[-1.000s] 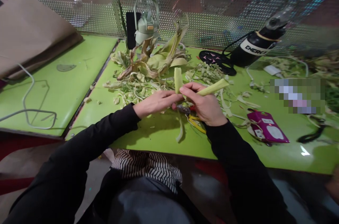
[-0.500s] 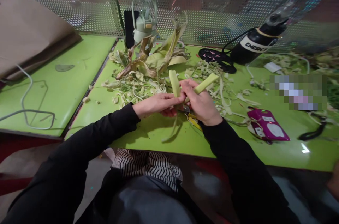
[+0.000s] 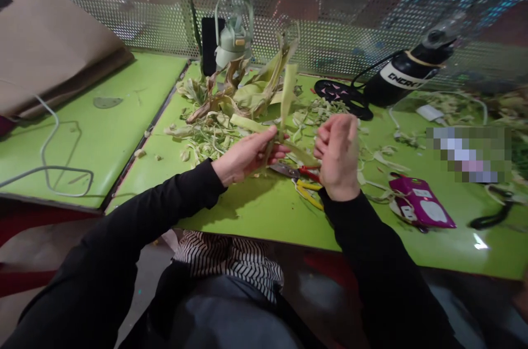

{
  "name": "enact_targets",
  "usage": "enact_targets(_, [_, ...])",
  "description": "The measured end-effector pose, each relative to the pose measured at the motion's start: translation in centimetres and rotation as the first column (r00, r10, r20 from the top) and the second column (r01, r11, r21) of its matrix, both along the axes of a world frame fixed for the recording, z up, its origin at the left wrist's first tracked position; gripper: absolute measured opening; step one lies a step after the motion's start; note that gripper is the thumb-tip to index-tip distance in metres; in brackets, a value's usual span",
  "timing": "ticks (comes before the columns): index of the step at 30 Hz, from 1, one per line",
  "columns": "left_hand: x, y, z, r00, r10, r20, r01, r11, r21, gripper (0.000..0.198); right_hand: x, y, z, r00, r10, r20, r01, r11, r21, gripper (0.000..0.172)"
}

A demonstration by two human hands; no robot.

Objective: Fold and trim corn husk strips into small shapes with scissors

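Observation:
My left hand (image 3: 251, 155) is closed in a pinch on pale green corn husk strips (image 3: 289, 93). One strip stands up from the fingers, another slants back to the left, and one stretches right toward the other wrist. My right hand (image 3: 339, 156) is raised a little to the right, apart from the left, its fingers curled in; whatever may be inside them is hidden. Below it on the table lie scissors (image 3: 307, 190) with red and yellow handles, partly covered by that hand. Behind both hands is a heap of husk shreds (image 3: 210, 137) and larger dried husks (image 3: 251, 93).
A pale green bottle (image 3: 234, 44) and a dark phone (image 3: 209, 44) stand by the perforated screen. To the right are a black bottle (image 3: 406, 77), a black round object (image 3: 344, 97), a white plug (image 3: 429, 113) and a purple device (image 3: 424, 200). Brown paper (image 3: 53, 46) lies left.
My hands have parted: the right has moved right and up, off the strips. The left keeps hold of them, with one strip now standing taller. The scissors show more.

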State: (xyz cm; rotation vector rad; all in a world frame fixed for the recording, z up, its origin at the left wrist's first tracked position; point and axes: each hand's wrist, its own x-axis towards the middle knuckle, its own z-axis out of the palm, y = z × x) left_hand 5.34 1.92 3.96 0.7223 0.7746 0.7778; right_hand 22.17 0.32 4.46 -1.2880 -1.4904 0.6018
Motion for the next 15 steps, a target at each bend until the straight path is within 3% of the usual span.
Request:
enact_targets(1, [0.0,0.2,0.0,0.997,0.075,0.028,-0.075,0.997,-0.010,0.031,-0.3,-0.4,0.0,0.997,-0.076,0.010,0.074,0.992,0.100,0.055])
enact_targets(2, [0.0,0.3,0.0,0.990,0.135,0.046,-0.135,0.991,-0.006,0.031,-0.7,-0.8,0.0,0.994,-0.039,0.104,0.024,0.990,0.137,0.058])
enact_targets(4, [0.0,0.3,0.0,0.978,0.195,0.070,-0.197,0.980,0.022,0.033,-1.7,-1.5,-0.2,0.935,0.106,0.339,-0.138,0.988,0.070,0.056])
enact_targets(6, [0.1,0.0,0.0,0.980,0.176,0.093,-0.183,0.981,0.068,0.033,-2.6,-1.7,-0.6,0.867,0.181,0.465,-0.195,0.981,-0.018,0.051])
enact_targets(11, [0.1,-0.5,-0.1,0.994,0.094,0.048,-0.101,0.978,0.183,0.011,-2.8,-1.3,-1.0,0.871,0.220,0.440,-0.205,0.975,-0.081,0.038])
enact_targets(15, [-0.1,-0.1,-0.2,0.996,0.086,0.004,-0.084,0.963,0.255,0.013,-2.6,-1.7,-0.5,0.847,0.273,0.457,-0.259,0.961,-0.095,0.033])
